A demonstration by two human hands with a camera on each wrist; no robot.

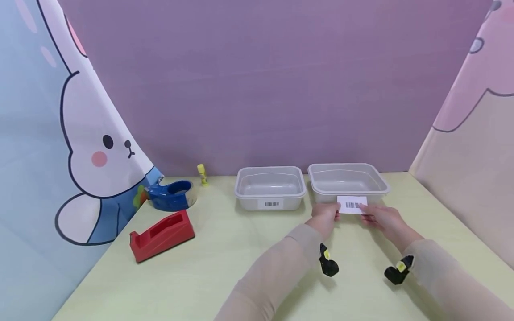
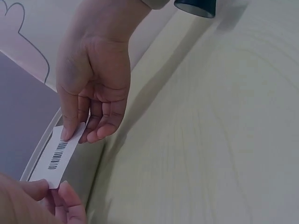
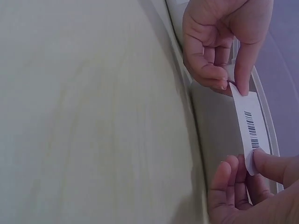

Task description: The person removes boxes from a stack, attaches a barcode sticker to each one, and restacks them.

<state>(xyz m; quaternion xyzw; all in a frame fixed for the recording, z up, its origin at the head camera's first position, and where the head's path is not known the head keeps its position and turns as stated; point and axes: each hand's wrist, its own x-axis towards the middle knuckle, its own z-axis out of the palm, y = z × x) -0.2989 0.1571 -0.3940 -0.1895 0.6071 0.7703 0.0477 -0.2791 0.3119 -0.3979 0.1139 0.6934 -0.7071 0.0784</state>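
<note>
Both hands hold a white barcode label point(image 1: 352, 205) by its two ends, in front of the right plastic container point(image 1: 348, 171). The left hand point(image 1: 324, 217) pinches the left end between thumb and fingers; the right hand point(image 1: 384, 220) pinches the right end. In the left wrist view the label point(image 2: 57, 156) lies along the container's side wall, close to its rim. From the right wrist view, the label point(image 3: 252, 130) bends slightly at the pinched ends. A second container point(image 1: 270, 183) to the left bears a similar barcode label point(image 1: 271, 204) on its front.
On the left of the table point(image 1: 225, 267) lie a red tape dispenser point(image 1: 163, 235) and a blue tape dispenser point(image 1: 170, 196) with a tape roll. A yellow glue stick point(image 1: 202, 175) stands near the back. A purple backdrop point(image 1: 257, 80) rises behind the containers.
</note>
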